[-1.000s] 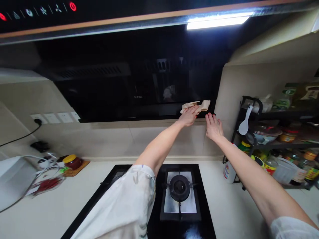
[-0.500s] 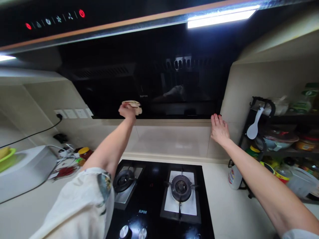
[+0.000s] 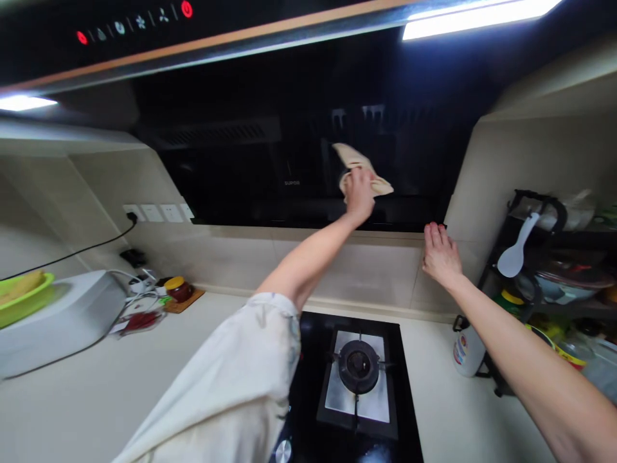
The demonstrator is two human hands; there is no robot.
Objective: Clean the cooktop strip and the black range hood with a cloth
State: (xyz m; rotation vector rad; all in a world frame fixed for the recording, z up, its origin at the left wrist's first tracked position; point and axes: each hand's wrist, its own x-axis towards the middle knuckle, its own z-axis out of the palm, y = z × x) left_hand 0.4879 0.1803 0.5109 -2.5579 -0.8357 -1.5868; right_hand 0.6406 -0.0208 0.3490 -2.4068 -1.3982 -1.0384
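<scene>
1. Beige crumpled cloth pressed against glossy black glass hood panel, right of centre, far above the black gas hob.
2. Left hand clutching that cloth.
3. Right hand spread flat on cream tiled wall, near the panel's right corner.

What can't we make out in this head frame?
- Left burner: hidden behind the left sleeve.
- Cloth: partly covered by the left hand gripping it.
- Rack items: cut by the right edge, labels too blurred to read.
- Hood panel: too dark to show dirt or streaks.
- Right hand: palm side faces the wall, unseen.
</scene>
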